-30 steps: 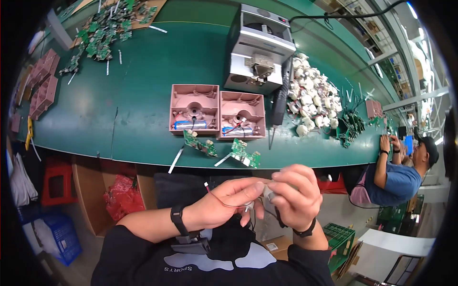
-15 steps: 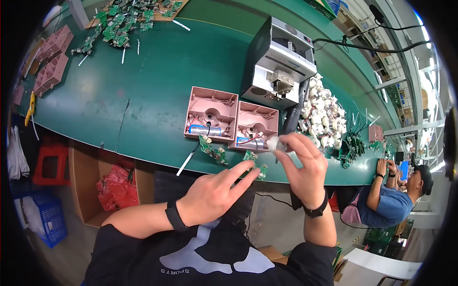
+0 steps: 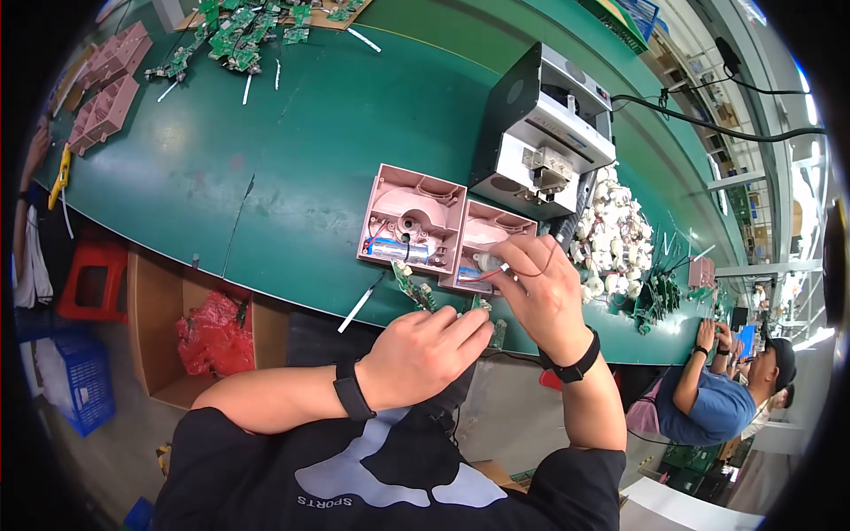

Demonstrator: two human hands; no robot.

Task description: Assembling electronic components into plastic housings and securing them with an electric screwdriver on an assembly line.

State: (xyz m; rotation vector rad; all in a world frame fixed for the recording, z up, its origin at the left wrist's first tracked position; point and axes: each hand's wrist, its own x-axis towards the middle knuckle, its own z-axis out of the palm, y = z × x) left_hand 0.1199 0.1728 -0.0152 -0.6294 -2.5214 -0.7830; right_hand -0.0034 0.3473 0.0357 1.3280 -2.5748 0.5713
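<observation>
Two pink plastic housings stand side by side: the left housing and the right housing. Inside each lies a blue cylindrical battery, the left battery showing more fully. My right hand pinches a small whitish round part trailing a red wire, at the right housing's interior. In front of that housing, my left hand has its fingers curled onto a green circuit board, partly hidden by them. Another circuit board hangs at the front of the left housing.
Behind the housings stands a grey-black machine. To its right is a heap of white wired parts, with a pile of circuit boards beyond. More boards lie far left. A co-worker sits at the right.
My right hand has brought the whitish part left and into the right housing. My left fingers, spread before, have curled onto the circuit board. The whole view has shifted slightly.
</observation>
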